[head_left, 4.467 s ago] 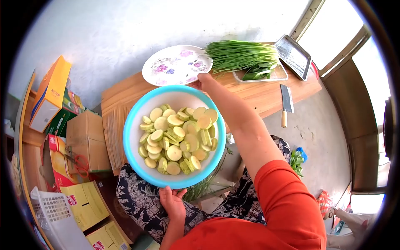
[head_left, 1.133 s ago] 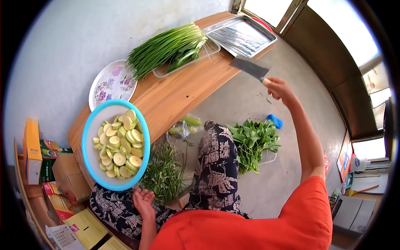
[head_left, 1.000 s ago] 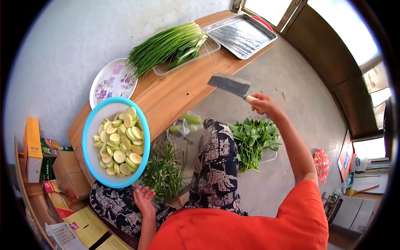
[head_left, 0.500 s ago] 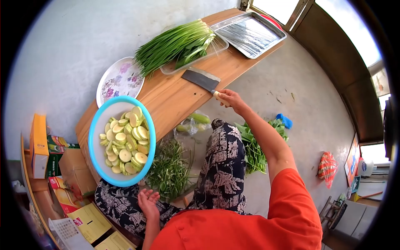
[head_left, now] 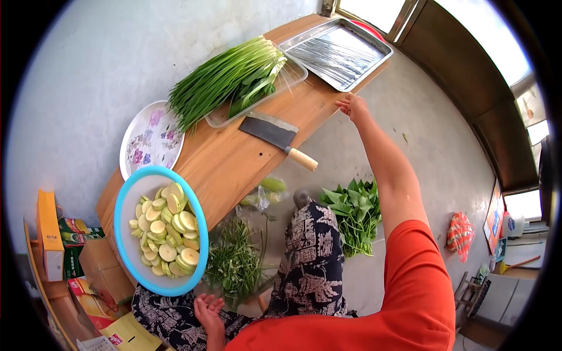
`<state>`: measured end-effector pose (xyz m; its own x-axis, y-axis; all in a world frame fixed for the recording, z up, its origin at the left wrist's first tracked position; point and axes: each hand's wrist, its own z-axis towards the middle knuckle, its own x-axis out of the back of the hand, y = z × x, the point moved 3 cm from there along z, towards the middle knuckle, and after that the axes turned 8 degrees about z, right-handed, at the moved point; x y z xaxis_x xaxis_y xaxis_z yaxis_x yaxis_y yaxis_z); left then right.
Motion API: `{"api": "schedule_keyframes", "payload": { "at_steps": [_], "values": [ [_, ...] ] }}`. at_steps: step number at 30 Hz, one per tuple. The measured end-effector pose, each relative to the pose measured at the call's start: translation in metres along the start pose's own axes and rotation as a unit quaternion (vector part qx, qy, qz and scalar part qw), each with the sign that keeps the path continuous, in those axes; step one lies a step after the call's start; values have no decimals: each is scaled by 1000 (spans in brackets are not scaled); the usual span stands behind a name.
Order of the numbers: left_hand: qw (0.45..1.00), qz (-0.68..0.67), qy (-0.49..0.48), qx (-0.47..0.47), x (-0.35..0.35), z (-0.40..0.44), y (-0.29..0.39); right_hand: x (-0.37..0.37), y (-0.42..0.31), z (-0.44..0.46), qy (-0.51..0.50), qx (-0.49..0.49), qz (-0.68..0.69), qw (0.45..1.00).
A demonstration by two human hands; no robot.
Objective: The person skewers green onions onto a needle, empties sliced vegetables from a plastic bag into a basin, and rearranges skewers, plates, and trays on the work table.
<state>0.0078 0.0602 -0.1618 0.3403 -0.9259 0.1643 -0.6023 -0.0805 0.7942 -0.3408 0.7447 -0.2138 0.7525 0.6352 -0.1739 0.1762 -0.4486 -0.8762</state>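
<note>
My right hand [head_left: 353, 107] reaches over the table's edge, fingers apart and holding nothing, just below the near corner of a metal tray [head_left: 346, 88]. Thin metal skewers [head_left: 336, 54] lie in that tray. A cleaver [head_left: 270, 130] rests on the table, its wooden handle sticking out past the edge. Palm up on my lap, my left hand [head_left: 209, 310] is empty with loosely bent fingers. Near it stands a blue-rimmed basin [head_left: 201, 257] of sliced zucchini [head_left: 167, 253]. Long green chives [head_left: 228, 73] and some leafy greens lie in a clear plastic tray [head_left: 218, 121].
A floral plate [head_left: 132, 149] sits by the wall on the wooden table [head_left: 225, 158]. Leafy greens [head_left: 356, 213], a pile of stems [head_left: 235, 263] and a plastic bag [head_left: 257, 199] are on the floor. Boxes [head_left: 105, 266] stand at left; a red striped bag [head_left: 461, 235] lies right.
My right hand has let go of the cleaver's handle and moved away toward the metal tray. The cleaver stays on the table. My left hand remains at my lap; the view has shifted slightly.
</note>
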Motion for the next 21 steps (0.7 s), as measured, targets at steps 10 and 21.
{"api": "schedule_keyframes", "payload": {
  "at_steps": [10,21],
  "values": [
    [998,34,13,44,-14,-3,7,-17,-9,51,50,0,106,993],
    [999,16,16,28,-13,-4,4,105,-7,22,166,-29,97,981]
  ]
}}
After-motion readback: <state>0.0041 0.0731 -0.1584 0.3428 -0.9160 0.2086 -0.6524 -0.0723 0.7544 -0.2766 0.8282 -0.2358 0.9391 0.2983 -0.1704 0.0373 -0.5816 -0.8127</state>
